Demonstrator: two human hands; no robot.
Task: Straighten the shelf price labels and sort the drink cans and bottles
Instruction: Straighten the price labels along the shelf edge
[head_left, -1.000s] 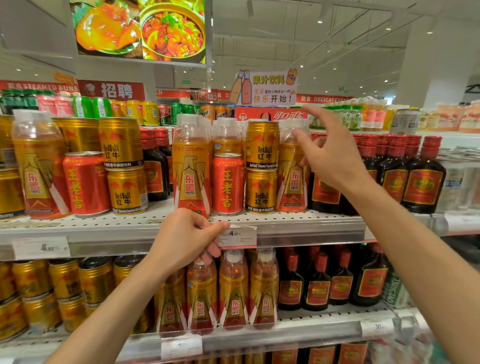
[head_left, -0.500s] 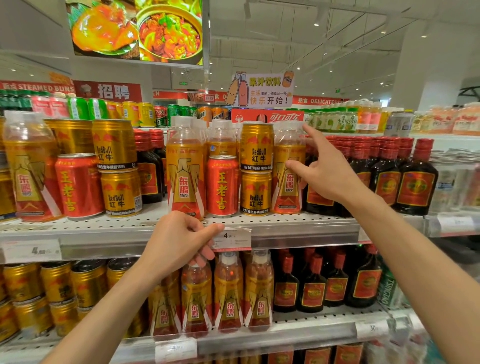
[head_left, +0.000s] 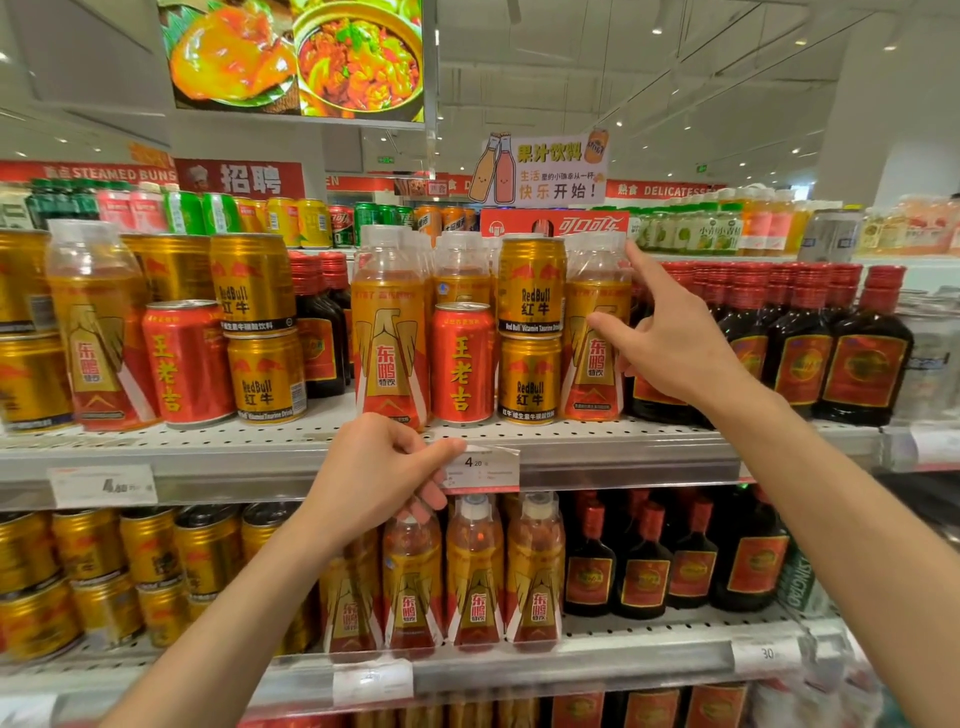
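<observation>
The left hand (head_left: 382, 480) was pinching the left edge of a white price label (head_left: 483, 468) on the front rail of the upper shelf (head_left: 623, 457), thumb on top and fingers curled under it, and the label's top right corner looked peeled away from the rail. The right hand (head_left: 670, 345) was up at an orange bottle (head_left: 595, 332) with a clear cap, index finger stretched to the cap and thumb against its label. That bottle stood just right of two stacked gold Red Bull cans (head_left: 531, 332), with a red can (head_left: 462, 364) beside those and dark red-capped bottles (head_left: 810, 343) to the right.
</observation>
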